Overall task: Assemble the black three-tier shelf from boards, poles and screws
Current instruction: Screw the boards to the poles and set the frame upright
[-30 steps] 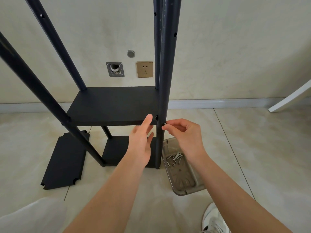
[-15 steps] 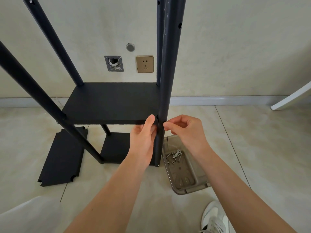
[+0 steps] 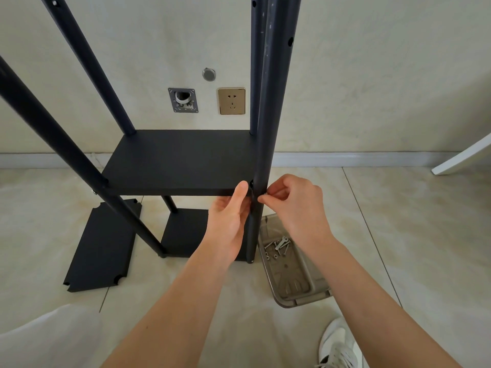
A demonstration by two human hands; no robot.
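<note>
The black shelf frame stands on the tiled floor with several upright poles. Its middle board point(image 3: 183, 162) sits between them and a lower board point(image 3: 186, 232) lies near the floor. My left hand point(image 3: 229, 221) holds the middle board's near right corner, thumb on top and fingers underneath, against the near right pole point(image 3: 268, 115). My right hand point(image 3: 295, 201) pinches a small silver screw point(image 3: 266, 193) against that pole at board height. A third black board point(image 3: 102, 248) lies flat on the floor at the left.
A clear plastic tray point(image 3: 300, 296) holding several screws point(image 3: 279, 245) sits on the floor right of the pole. My white shoe point(image 3: 337, 346) is at the bottom right. A wall with a socket point(image 3: 231, 100) stands behind; a white leg point(image 3: 462, 159) slants at right.
My left hand has closed in from open beside the board to holding its corner at the pole. My right hand stays at the screw. The view has shifted slightly.
</note>
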